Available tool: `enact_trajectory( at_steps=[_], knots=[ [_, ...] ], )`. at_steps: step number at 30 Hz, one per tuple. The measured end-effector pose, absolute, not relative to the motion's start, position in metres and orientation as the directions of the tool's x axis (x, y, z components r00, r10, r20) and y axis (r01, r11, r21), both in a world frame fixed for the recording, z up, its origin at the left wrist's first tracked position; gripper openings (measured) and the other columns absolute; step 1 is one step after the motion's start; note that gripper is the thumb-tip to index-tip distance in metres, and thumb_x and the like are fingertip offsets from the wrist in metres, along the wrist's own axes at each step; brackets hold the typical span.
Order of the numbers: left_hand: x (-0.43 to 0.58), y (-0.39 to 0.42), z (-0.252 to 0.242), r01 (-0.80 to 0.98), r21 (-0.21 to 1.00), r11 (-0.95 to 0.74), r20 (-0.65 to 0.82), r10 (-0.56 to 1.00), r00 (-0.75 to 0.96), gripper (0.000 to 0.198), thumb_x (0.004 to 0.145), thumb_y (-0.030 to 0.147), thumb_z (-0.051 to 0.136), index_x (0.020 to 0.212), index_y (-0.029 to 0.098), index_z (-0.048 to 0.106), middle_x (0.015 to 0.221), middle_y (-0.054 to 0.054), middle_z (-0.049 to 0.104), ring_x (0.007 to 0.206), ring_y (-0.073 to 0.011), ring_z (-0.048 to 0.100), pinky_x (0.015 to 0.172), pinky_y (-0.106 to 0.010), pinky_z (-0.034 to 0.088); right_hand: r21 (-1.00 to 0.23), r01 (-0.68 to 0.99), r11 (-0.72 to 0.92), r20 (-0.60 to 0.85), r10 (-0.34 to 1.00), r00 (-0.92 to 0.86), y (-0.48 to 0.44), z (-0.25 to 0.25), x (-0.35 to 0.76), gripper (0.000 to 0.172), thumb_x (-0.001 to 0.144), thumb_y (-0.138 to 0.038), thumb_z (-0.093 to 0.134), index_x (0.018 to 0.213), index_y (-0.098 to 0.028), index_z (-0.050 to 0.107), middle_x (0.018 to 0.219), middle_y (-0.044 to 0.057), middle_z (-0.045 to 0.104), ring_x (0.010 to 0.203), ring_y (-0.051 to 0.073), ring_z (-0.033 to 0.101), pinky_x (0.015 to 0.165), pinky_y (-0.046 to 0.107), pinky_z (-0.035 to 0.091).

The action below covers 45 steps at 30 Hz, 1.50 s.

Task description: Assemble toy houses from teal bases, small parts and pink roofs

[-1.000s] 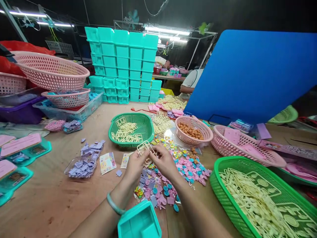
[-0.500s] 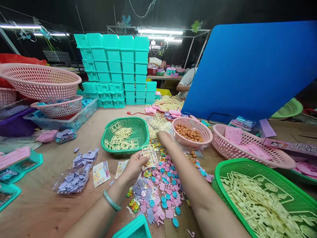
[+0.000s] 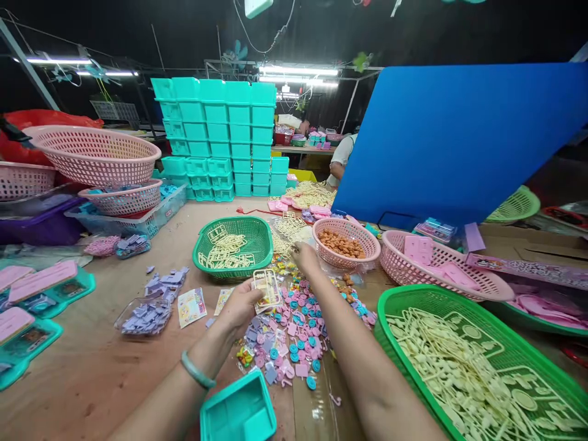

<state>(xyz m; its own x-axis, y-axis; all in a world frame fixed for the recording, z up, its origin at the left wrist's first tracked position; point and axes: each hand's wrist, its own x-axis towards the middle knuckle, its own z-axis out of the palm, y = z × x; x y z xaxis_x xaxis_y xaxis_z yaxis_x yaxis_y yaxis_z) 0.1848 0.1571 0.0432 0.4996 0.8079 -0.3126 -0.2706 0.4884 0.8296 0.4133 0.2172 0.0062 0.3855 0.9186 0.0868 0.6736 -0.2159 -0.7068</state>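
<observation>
Our right hand [image 3: 305, 260] has left the cream frame [image 3: 266, 288], now pinched by our left hand [image 3: 241, 307] alone above the scattered pieces [image 3: 302, 370], freeing it to reach the frame pile [image 3: 289, 226], though we cannot tell whether it grips anything.

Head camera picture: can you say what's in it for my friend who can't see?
A person's left hand holds a cream frame near a heap of small colourful parts; the right hand is beside a pink basket of brown pieces. Beyond are a green basket of cream frames and stacked turquoise boxes.
</observation>
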Motion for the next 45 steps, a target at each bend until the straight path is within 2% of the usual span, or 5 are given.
enact_trajectory(
  at_steps=[12,19,27,37,45],
  knots=[
    [0.193,0.068,0.08,-0.206,0.771,0.603,-0.35,0.67,0.655,0.033,0.058,-0.001,0.069,0.085,0.017,0.073,0.085,-0.006,0.077,0.083,-0.0236,0.073,0.061,-0.024,0.055,-0.862,0.35,0.367,0.481,0.81,0.336,-0.02,0.045,0.355,0.023,0.092,-0.026,0.06,0.102,-0.035,0.078,0.145,-0.001,0.06,0.144,0.024,0.043,0.123,0.054,0.025],
    [0.21,0.008,0.078,-0.149,0.62,0.77,-0.481,0.523,0.704,0.015,0.078,0.017,0.068,0.091,0.013,0.073,0.083,-0.009,0.076,0.082,-0.025,0.072,0.066,-0.031,0.057,-0.842,0.435,0.318,0.456,0.851,0.261,-0.1,0.022,0.345,0.041,0.098,-0.015,0.047,0.12,-0.038,0.074,0.163,-0.006,0.034,0.151,0.021,0.031,0.124,0.05,0.029],
    [0.289,-0.035,0.057,-0.091,0.789,0.607,-0.331,0.546,0.769,0.049,0.055,0.044,0.094,0.089,0.016,0.073,0.075,-0.003,0.074,0.062,-0.0151,0.063,0.056,-0.024,0.049,-0.748,0.662,-0.04,0.448,0.705,0.549,-0.168,0.055,0.418,0.034,0.096,-0.016,0.051,0.12,-0.028,0.071,0.13,0.005,0.069,0.122,0.021,0.064,0.106,0.04,0.051],
    [0.314,-0.051,0.04,-0.04,0.749,0.661,-0.397,0.498,0.771,0.048,0.061,0.039,0.091,0.097,0.015,0.07,0.078,-0.005,0.076,0.067,-0.0202,0.07,0.055,-0.026,0.053,-0.208,0.914,-0.347,-0.09,0.938,0.335,-0.077,0.046,0.497,0.043,0.088,-0.001,0.056,0.123,-0.022,0.068,0.135,0.01,0.064,0.128,0.026,0.054,0.108,0.039,0.04],
    [0.29,-0.037,0.048,-0.126,0.646,0.753,-0.483,0.53,0.697,0.016,0.082,0.015,0.073,0.098,0.014,0.069,0.092,-0.009,0.077,0.082,-0.0202,0.074,0.074,-0.031,0.062,-0.569,0.724,-0.391,0.185,0.796,0.576,-0.124,0.067,0.48,0.012,0.095,-0.032,0.058,0.095,-0.021,0.062,0.086,0.004,0.065,0.079,0.019,0.06,0.072,0.03,0.047]
  ],
)
